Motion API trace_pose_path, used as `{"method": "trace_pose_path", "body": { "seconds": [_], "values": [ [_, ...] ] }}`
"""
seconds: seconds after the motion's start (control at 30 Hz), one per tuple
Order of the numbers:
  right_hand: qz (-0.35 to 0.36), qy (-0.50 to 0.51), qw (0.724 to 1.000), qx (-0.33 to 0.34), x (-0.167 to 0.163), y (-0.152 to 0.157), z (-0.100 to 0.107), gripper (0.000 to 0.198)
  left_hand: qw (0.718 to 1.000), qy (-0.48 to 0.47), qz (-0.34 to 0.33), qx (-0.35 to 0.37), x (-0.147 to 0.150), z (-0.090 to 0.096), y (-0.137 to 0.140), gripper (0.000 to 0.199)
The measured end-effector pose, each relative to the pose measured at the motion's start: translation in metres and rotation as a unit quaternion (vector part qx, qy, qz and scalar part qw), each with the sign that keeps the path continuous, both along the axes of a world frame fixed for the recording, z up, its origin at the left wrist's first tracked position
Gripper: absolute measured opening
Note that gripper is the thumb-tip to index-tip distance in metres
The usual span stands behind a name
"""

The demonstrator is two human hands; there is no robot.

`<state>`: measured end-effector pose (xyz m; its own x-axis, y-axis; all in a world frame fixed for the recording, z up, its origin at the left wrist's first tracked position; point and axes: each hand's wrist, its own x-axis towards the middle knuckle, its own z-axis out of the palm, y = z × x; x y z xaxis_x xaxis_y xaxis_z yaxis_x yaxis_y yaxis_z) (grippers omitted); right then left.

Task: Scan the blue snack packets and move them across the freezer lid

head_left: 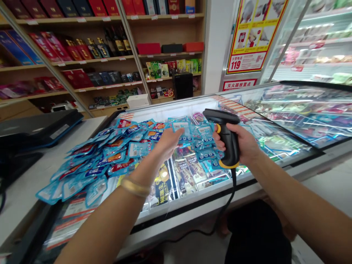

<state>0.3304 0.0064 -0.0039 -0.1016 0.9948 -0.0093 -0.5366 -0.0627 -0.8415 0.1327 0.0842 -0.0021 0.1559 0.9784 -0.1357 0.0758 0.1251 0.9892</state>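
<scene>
My right hand (244,143) is closed around the grip of a black barcode scanner (231,145) with yellow trim; its cord runs down past the freezer edge. The scanner head points left, above the glass. My left hand (169,143) pinches a light-blue snack packet (183,130), its pale label facing up. Left of that hand, a large heap of similar blue snack packets (110,154) is spread over the glass top. A smaller group of blue packets (205,146) lies between the left hand and the scanner.
Beneath the packets is a glass-topped chest freezer (192,205) with ice-cream packages (189,172) inside. A counter with a black device (41,126) stands at left. Shelves (110,60) of boxes and bottles line the back, and a fire-safety poster (254,36) hangs at right.
</scene>
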Motion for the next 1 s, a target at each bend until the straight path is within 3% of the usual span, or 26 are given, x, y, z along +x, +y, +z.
{"method": "trace_pose_path", "body": {
  "seconds": [0.13,0.23,0.4,0.53,0.67,0.77,0.9,1.0],
  "values": [
    [-0.067,0.003,0.998,-0.009,0.039,-0.005,-0.004,0.023,0.995,0.089,0.005,0.051,0.05,-0.001,0.018,0.016],
    [-0.085,0.012,0.996,-0.025,0.054,-0.008,-0.011,0.021,0.984,0.157,-0.008,0.081,0.069,-0.009,0.029,0.012],
    [-0.074,0.01,0.997,-0.024,0.061,-0.01,-0.023,0.022,0.944,0.281,-0.016,0.174,0.076,-0.021,0.03,0.013],
    [-0.07,-0.005,0.997,-0.016,0.058,-0.009,-0.022,0.021,0.921,0.319,-0.026,0.221,0.068,-0.019,0.02,0.023],
    [-0.05,-0.014,0.999,-0.013,0.044,-0.004,-0.014,0.019,0.917,0.325,-0.013,0.233,0.039,-0.012,0.014,0.045],
    [-0.025,-0.005,1.0,-0.018,0.02,0.002,-0.009,0.017,0.91,0.328,0.009,0.252,-0.002,-0.007,0.012,0.046],
    [0.03,0.001,0.999,-0.02,-0.031,0.014,-0.005,0.019,0.897,0.356,0.061,0.254,-0.071,-0.003,0.011,0.043],
    [0.099,0.01,0.995,-0.033,-0.075,0.023,-0.004,0.021,0.869,0.407,0.118,0.257,-0.117,-0.006,0.008,0.042]
  ]
}}
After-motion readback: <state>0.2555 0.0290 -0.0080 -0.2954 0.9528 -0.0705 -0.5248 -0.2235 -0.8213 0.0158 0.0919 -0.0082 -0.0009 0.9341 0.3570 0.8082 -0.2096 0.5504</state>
